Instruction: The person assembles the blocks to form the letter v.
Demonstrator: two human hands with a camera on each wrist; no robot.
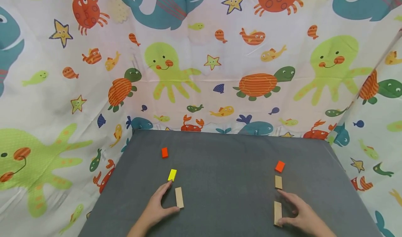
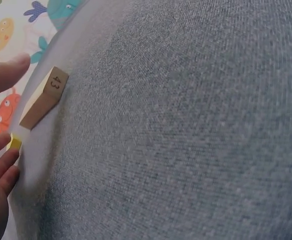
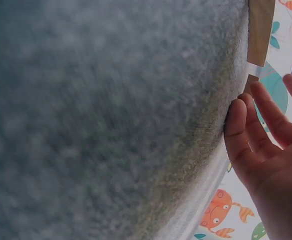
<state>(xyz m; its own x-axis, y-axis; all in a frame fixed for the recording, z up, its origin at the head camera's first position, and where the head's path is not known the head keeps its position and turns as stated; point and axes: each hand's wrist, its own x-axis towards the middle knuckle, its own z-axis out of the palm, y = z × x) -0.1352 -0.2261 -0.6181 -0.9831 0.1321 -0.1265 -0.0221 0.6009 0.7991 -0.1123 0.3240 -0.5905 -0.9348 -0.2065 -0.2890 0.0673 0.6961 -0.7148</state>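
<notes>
On the left, my left hand (image 1: 158,205) spreads thumb and fingers around a plain wooden block (image 1: 179,197). Its thumb tip is at the block's near end, and its fingertips reach the near end of a yellow block (image 1: 172,175). In the left wrist view the wooden block (image 2: 44,97) carries the number 43. My right hand (image 1: 299,212) curves beside a longer wooden block (image 1: 277,212), thumb at its near end. Those fingertips come close under a shorter wooden block (image 1: 278,182). Neither hand grips anything.
A red block (image 1: 164,152) lies beyond the yellow one, and another red block (image 1: 280,166) lies beyond the shorter wooden one. All lie on a dark grey cloth-covered table (image 1: 229,181). A sea-animal curtain (image 1: 220,62) hangs behind and along both sides.
</notes>
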